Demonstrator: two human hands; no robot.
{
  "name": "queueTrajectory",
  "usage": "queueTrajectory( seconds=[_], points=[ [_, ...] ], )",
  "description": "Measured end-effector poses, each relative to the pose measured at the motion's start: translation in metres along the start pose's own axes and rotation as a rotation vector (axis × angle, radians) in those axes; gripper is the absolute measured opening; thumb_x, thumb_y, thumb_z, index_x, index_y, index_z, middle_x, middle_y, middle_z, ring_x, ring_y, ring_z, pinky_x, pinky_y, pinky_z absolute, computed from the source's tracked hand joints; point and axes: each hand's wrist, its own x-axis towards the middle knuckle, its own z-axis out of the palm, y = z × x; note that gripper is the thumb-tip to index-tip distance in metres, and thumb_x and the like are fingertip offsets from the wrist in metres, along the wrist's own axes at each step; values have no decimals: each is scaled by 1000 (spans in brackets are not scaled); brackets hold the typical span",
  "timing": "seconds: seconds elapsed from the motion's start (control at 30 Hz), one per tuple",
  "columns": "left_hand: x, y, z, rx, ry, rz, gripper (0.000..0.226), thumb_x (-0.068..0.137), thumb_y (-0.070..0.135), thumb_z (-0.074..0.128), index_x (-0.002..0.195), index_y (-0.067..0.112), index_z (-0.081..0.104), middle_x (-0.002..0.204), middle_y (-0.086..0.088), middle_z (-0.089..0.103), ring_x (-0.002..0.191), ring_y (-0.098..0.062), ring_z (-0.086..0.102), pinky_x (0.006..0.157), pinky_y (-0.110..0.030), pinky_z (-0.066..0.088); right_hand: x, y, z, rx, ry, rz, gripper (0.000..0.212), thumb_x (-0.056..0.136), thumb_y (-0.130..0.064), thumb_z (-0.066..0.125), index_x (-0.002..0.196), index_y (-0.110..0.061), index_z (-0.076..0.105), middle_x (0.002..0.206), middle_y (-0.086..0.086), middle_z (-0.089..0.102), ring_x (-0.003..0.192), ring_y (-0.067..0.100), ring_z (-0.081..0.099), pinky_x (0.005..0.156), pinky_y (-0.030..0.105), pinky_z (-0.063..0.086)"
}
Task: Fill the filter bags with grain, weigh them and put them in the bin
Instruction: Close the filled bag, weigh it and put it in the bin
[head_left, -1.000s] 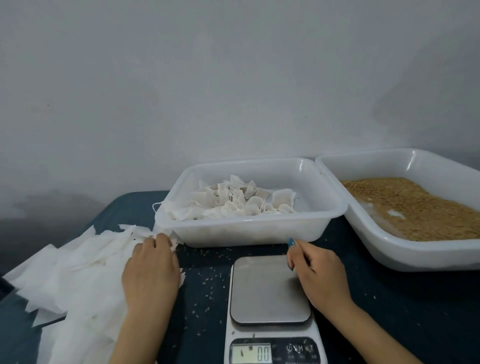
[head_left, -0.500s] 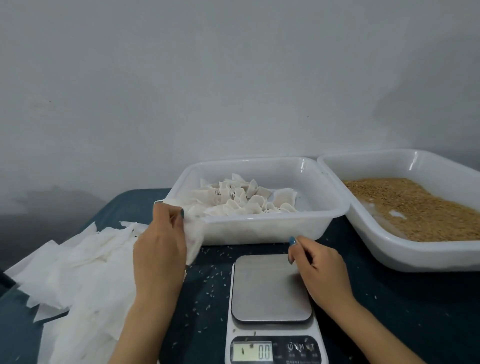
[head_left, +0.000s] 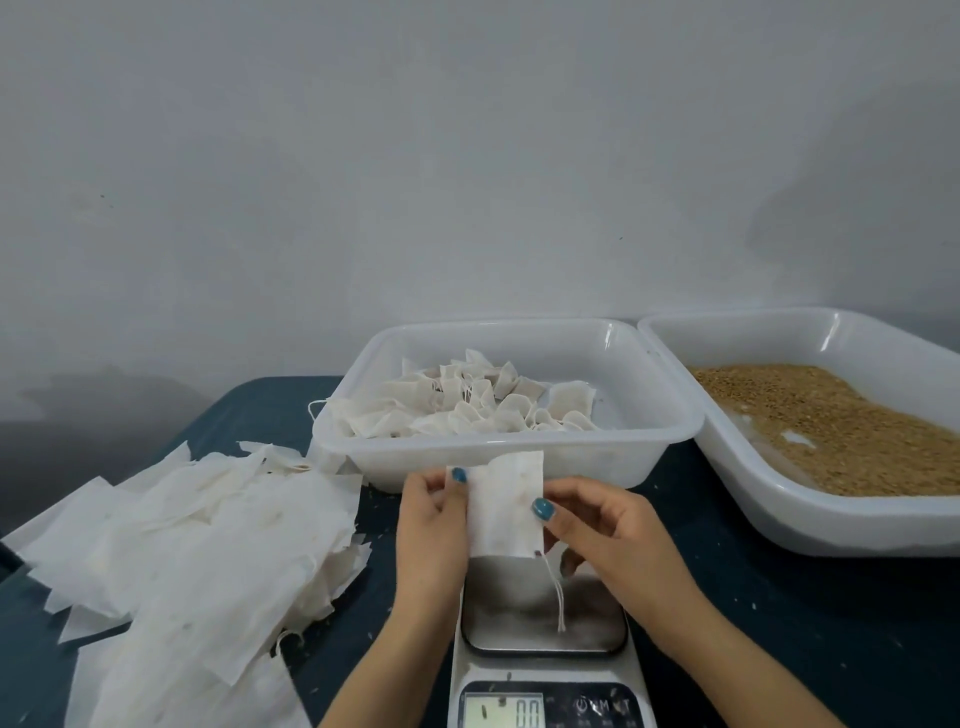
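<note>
bag (head_left: 506, 501) held upright above scale (head_left: 511, 621).
left hand (head_left: 428, 525) and right hand (head_left: 618, 535) each pinched a side edge of it; its string hung down; scale read zero; bin (head_left: 519, 457) stood just behind.

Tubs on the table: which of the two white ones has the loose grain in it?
The right-hand tub, at the picture's edge: brown grain covers most of its floor. The middle tub holds only small filled bags.
</note>
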Motion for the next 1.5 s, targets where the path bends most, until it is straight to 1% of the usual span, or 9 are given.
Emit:
queueTrajectory(
  seconds=[0.13, 0.27, 0.33, 0.57, 0.77, 0.97, 1.23, 1.4, 1.5],
  points=[
    [-3, 1, -4, 0, -11, 95, 15, 95, 40, 59, 100, 27, 54, 99, 4, 68, 86, -4, 67, 67, -19, 50, 1, 1, -4, -22, 72, 51, 14, 84, -6, 73, 94, -16, 75, 81, -1, 76, 68, 6, 68, 55, 16, 50],
    [-5, 4, -8, 18, -179, 154, 54, 63, 54, 77, 108, 34, 54, 99, 17, 66, 87, 8, 64, 65, -10, 50, 3, -1, -7, -38, 128, 77, 16, 76, -14, 80, 90, -15, 73, 74, 1, 76, 66, 5, 69, 56, 13, 48],
    [-5, 3, -7, 60, -216, 191, 57, 58, 49, 82, 107, 34, 57, 98, 22, 66, 88, 10, 63, 65, -9, 49, 4, 0, -9, -23, 162, 86, 20, 75, -11, 82, 87, -10, 66, 70, 3, 74, 63, 5, 68, 55, 13, 48],
    [-4, -2, -5, 17, -238, 223, 40, 74, 22, 86, 104, 25, 60, 101, 2, 65, 81, -4, 68, 48, -23, 53, 6, 1, -12, 5, 159, 85, 17, 83, -9, 74, 86, -8, 57, 76, 9, 75, 66, 13, 70, 55, 20, 52],
    [-4, -1, -6, 6, -220, 231, 39, 74, 26, 86, 103, 29, 60, 99, 6, 66, 82, 1, 66, 51, -17, 52, 5, 4, -14, 136, 130, 139, 17, 86, 5, 67, 88, -7, 55, 86, 12, 77, 76, 20, 74, 57, 22, 55],
    [-4, -2, -7, 52, -207, 230, 40, 74, 30, 86, 105, 30, 60, 102, 9, 67, 89, -4, 66, 63, -29, 59, 5, 6, -14, 145, 122, 145, 18, 87, 6, 66, 86, -8, 55, 86, 13, 76, 76, 21, 74, 58, 22, 55],
    [-8, -2, -5, 80, -310, 256, 36, 78, 27, 82, 107, 23, 61, 99, 7, 69, 87, 3, 65, 60, -10, 49, 3, 7, -10, -127, 103, -33, 25, 80, -1, 77, 73, -20, 62, 74, 2, 70, 65, 12, 66, 58, 21, 52],
    [-4, -2, -7, 19, -281, 263, 19, 87, 27, 71, 103, 19, 64, 96, 5, 71, 87, -4, 68, 69, -16, 51, 3, 7, -14, -147, 92, -61, 22, 89, -7, 70, 94, -27, 78, 89, -4, 76, 78, 16, 72, 60, 24, 56],
    [-3, -3, -8, 28, -278, 257, 15, 89, 25, 71, 102, 21, 63, 96, 6, 71, 87, -4, 68, 68, -15, 51, 3, 8, -16, -229, 52, -79, 19, 93, -18, 65, 104, -28, 76, 98, -13, 74, 90, 9, 71, 74, 22, 56]
  ],
)
